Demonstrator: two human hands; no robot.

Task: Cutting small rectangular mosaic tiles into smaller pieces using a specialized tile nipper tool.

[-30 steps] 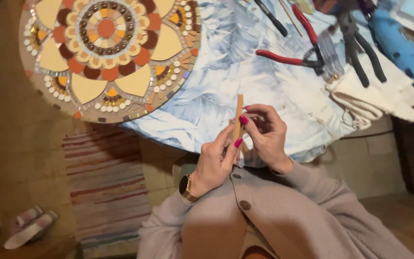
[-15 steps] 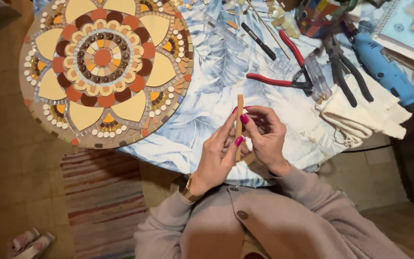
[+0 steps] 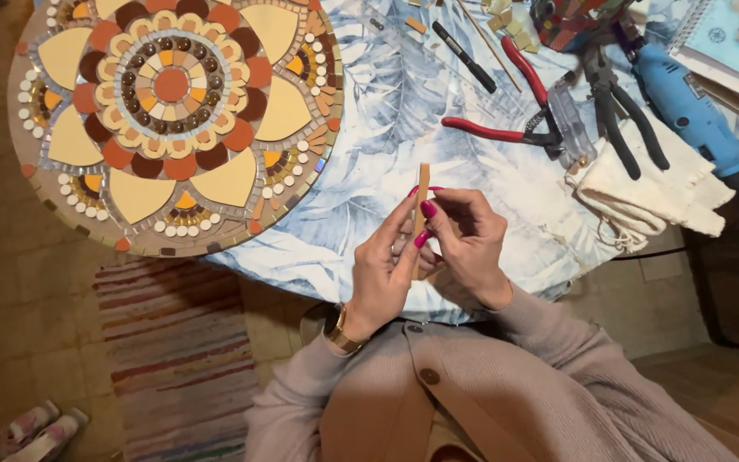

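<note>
Right now the left hand [image 3: 384,272] and right hand [image 3: 470,248] both pinch a narrow tan tile strip [image 3: 422,208] upright over the desk's near edge; the round mosaic [image 3: 173,111] looks nearly filled, strip uncut.

Open patterned cloth [image 3: 404,111] between round mosaic [image 3: 173,120] and red-handled pliers [image 3: 506,128].

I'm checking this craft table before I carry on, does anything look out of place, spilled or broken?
Nothing looks spilled or broken. The round mosaic juts past the table edge, over the floor. Small loose tile pieces lie scattered near the red-handled pliers. Both hands, left hand and right hand, hold a thin tan strip upright.
</note>
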